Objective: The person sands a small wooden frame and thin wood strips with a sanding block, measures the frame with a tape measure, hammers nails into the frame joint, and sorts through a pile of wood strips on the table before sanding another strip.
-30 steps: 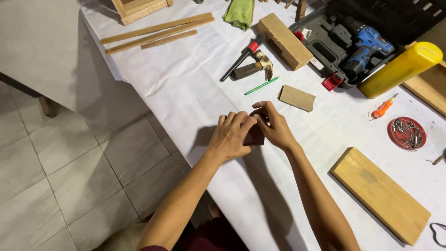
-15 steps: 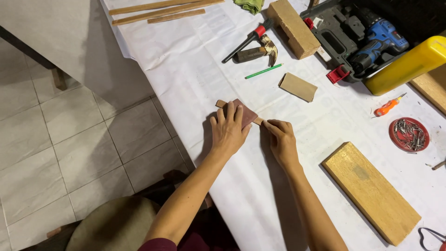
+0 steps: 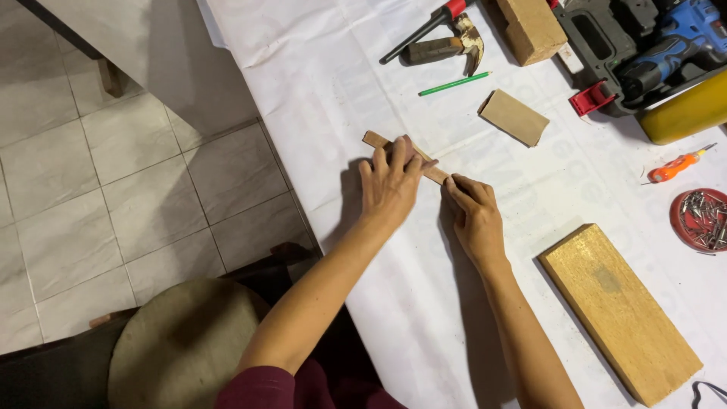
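A thin wooden strip (image 3: 376, 141) lies slanted on the white table cover (image 3: 318, 91). My left hand (image 3: 389, 185) presses flat on its middle, covering a dark reddish-brown sheet of sandpaper of which only a sliver shows by the fingertips. My right hand (image 3: 474, 216) pinches the strip's near right end and holds it down on the table.
A claw hammer (image 3: 443, 47) and a green pencil (image 3: 454, 83) lie beyond the strip, a folded tan sandpaper piece (image 3: 514, 117) to the right. A wooden board (image 3: 619, 310), a red dish of nails (image 3: 700, 220), an orange screwdriver (image 3: 677, 164) and a blue drill in its case (image 3: 666, 49) sit right. A round stool (image 3: 182, 344) stands below.
The hands went from holding the sandpaper together to laying it on the strip. My left hand now presses it down and has slid along the strip; my right hand holds the strip's end.
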